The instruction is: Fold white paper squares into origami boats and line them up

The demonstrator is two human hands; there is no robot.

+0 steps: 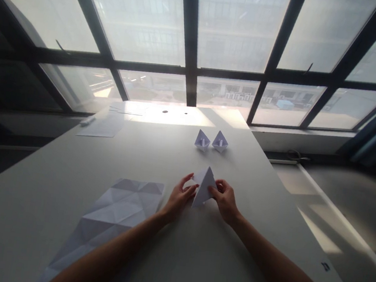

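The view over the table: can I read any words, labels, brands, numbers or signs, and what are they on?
No text can be read.
Dark mark on the table, right side: too small and blurred to read.
Folded paper, creased sheet: no writing visible.
Scene outside the windows: too blurred to read.

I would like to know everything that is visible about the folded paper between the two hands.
The folded paper is white and triangular, its point upward, with a smaller flap showing at left. It is held over the white table, nearer the person than two small folded pieces. The right hand grips its right side; the left hand is at its left, contact unclear.
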